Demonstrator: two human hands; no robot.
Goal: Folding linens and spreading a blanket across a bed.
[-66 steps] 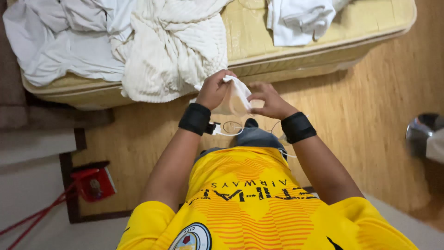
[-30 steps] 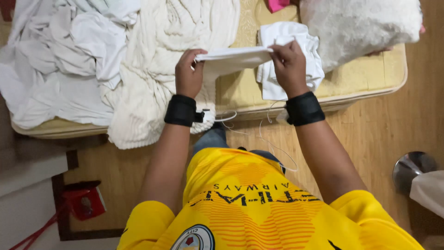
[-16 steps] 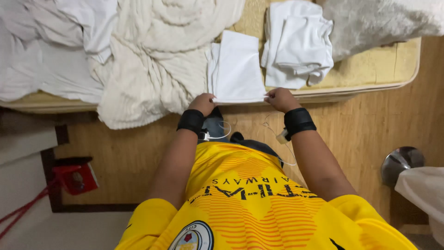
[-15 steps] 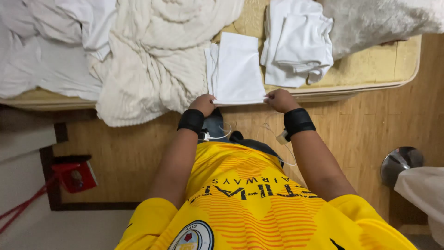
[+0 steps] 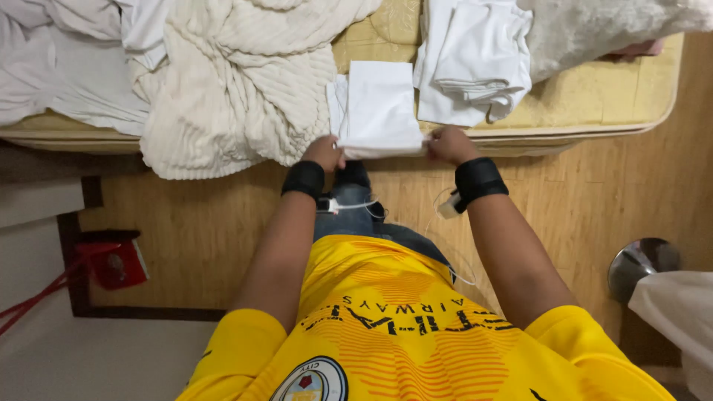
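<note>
Folded white cloth point(image 5: 380, 108) at the mattress point(image 5: 594, 96) front edge.
Left hand point(image 5: 324, 152) and right hand point(image 5: 448, 142) pinch its near corners, fingers clamped on the fabric.

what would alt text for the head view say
Both hands, left hand and right hand, grip the near edge of a folded white cloth on a mattress. A cream blanket lies left of it, a stack of white cloths right.
</note>
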